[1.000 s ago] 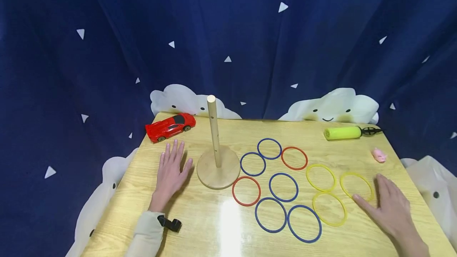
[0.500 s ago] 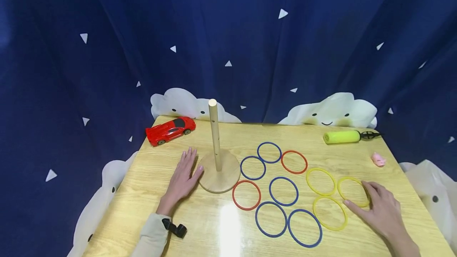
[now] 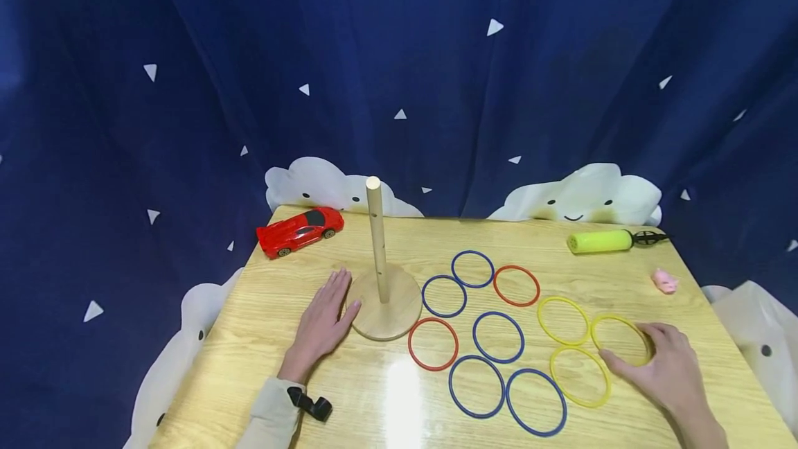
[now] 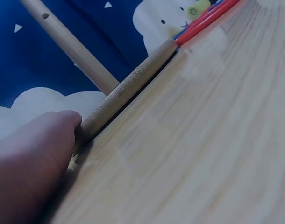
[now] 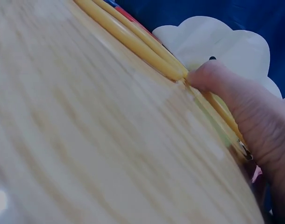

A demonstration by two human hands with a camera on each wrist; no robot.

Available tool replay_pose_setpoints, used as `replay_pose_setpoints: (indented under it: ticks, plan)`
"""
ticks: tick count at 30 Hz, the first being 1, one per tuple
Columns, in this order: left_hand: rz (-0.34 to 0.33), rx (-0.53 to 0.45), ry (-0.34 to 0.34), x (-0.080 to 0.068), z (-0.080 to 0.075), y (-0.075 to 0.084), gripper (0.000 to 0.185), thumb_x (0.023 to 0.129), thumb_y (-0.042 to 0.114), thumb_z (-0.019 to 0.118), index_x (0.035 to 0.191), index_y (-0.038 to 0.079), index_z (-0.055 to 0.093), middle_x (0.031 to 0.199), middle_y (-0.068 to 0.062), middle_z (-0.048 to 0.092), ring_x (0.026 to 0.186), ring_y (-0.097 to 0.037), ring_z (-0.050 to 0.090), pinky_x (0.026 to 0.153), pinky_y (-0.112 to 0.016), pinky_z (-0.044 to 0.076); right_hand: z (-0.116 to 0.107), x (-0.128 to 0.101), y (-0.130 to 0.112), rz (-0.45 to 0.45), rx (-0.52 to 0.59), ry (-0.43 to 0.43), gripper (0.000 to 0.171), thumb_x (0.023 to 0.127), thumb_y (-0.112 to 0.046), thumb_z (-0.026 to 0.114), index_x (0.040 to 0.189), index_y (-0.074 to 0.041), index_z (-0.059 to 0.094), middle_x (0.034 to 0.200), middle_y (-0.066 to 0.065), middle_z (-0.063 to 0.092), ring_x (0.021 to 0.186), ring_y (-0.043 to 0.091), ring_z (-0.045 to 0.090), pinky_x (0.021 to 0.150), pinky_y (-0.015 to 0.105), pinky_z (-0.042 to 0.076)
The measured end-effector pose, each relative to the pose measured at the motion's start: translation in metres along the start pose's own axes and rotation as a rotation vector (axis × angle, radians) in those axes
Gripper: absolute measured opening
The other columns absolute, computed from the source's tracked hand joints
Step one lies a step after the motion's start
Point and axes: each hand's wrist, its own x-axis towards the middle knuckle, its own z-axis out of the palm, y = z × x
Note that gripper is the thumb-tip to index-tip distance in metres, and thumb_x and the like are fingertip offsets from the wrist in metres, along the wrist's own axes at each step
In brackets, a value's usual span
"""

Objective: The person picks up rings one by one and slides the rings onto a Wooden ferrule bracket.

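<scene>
Across the whole frame lies a pale wooden table (image 3: 299,407) with a glossy grain, backed by a dark blue curtain (image 3: 399,75) dotted with white triangles; white cloud-shaped cushions with small faces sit along the table's far and side edges.

At the table's 10 o'clock corner stands one red toy car (image 3: 299,230). Just toward 5 o'clock from it, the left hand (image 3: 324,324) lies flat on the wood, fingers straight and close together, its thumb pressed against the rim of the round wooden base (image 3: 385,316); the left wrist view shows the thumb touching that rim. It holds nothing. From the base rises one upright wooden peg (image 3: 377,238) with small holes.

Right of the base, ten thin rings lie flat: five blue, two red, three yellow. The blue and red ones sit near the table's middle, the yellow ones at 4 o'clock.

The right hand (image 3: 670,369) rests on the rightmost yellow ring (image 3: 620,339), fingers curled over its near right edge and thumb reaching toward the ring below; the right wrist view shows a fingertip pressing on the yellow hoops, though whether it truly pinches one cannot be told.

At 2 o'clock lie one yellow-green hand pump (image 3: 601,241) and, nearer, one small pink figure (image 3: 664,280).
</scene>
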Motion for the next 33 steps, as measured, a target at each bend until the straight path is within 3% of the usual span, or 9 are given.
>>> replay_pose_setpoints:
  ticks: [7,13,15,18,21,24,28,33]
  plan:
    - [0.029,0.018,-0.018,0.001,0.001,-0.002,0.071,0.109,0.054,0.043,0.165,0.013,0.031,0.172,-0.002,0.028,0.16,-0.022,0.02,0.128,-0.049,0.025,0.0,0.007,-0.01,-0.056,0.045,0.038,0.086,0.067,-0.046,0.095,0.126,0.006,0.061,0.127,0.031,0.052,0.114,0.052,0.048,0.091,0.064,0.037]
    - [0.052,0.039,-0.037,-0.003,0.002,-0.002,0.073,0.109,0.056,0.042,0.165,0.011,0.031,0.172,-0.003,0.026,0.16,-0.023,0.021,0.127,-0.05,0.026,-0.002,0.02,-0.036,-0.155,0.086,0.075,0.087,0.062,-0.039,0.098,0.125,0.008,0.061,0.124,0.031,0.058,0.114,0.052,0.051,0.097,0.064,0.037]
    - [0.054,0.044,-0.042,-0.003,0.002,-0.002,0.075,0.108,0.057,0.042,0.166,0.011,0.029,0.173,-0.003,0.025,0.16,-0.022,0.02,0.128,-0.048,0.025,-0.004,0.028,-0.05,-0.199,0.102,0.092,0.087,0.06,-0.037,0.098,0.124,0.008,0.061,0.124,0.031,0.059,0.116,0.052,0.051,0.102,0.062,0.037]
    - [0.071,0.055,-0.034,-0.002,0.002,-0.002,0.076,0.108,0.058,0.043,0.166,0.011,0.028,0.173,-0.004,0.025,0.16,-0.022,0.02,0.128,-0.047,0.024,-0.007,0.042,-0.073,-0.258,0.124,0.104,0.086,0.058,-0.035,0.099,0.125,0.006,0.062,0.125,0.028,0.061,0.117,0.05,0.052,0.111,0.049,0.036]
    - [0.085,0.063,-0.029,-0.002,0.001,-0.001,0.079,0.107,0.06,0.044,0.166,0.01,0.028,0.173,-0.005,0.025,0.16,-0.023,0.02,0.128,-0.047,0.025,-0.01,0.056,-0.098,-0.312,0.149,0.104,0.086,0.056,-0.032,0.1,0.125,0.005,0.064,0.126,0.025,0.062,0.118,0.047,0.053,0.108,0.038,0.036]
    - [0.093,0.071,-0.029,-0.004,0.001,0.0,0.081,0.106,0.061,0.045,0.166,0.009,0.027,0.173,-0.006,0.025,0.16,-0.024,0.02,0.127,-0.048,0.026,-0.012,0.07,-0.123,-0.36,0.184,0.091,0.087,0.055,-0.03,0.1,0.126,0.004,0.064,0.127,0.022,0.062,0.119,0.044,0.053,0.105,0.037,0.036]
    - [0.079,0.075,-0.038,-0.008,0.002,0.003,0.083,0.105,0.063,0.044,0.166,0.01,0.025,0.173,-0.005,0.023,0.161,-0.022,0.018,0.127,-0.048,0.026,-0.013,0.088,-0.155,-0.418,0.236,0.077,0.086,0.055,-0.026,0.1,0.127,0.003,0.064,0.13,0.022,0.061,0.122,0.045,0.053,0.102,0.048,0.039]
    - [0.047,0.066,-0.063,-0.009,0.003,0.004,0.087,0.103,0.067,0.044,0.167,0.012,0.022,0.174,-0.003,0.019,0.161,-0.017,0.012,0.129,-0.046,0.022,-0.018,0.112,-0.196,-0.515,0.302,0.083,0.086,0.055,-0.024,0.099,0.13,0.0,0.065,0.132,0.017,0.062,0.124,0.039,0.053,0.107,0.021,0.033]
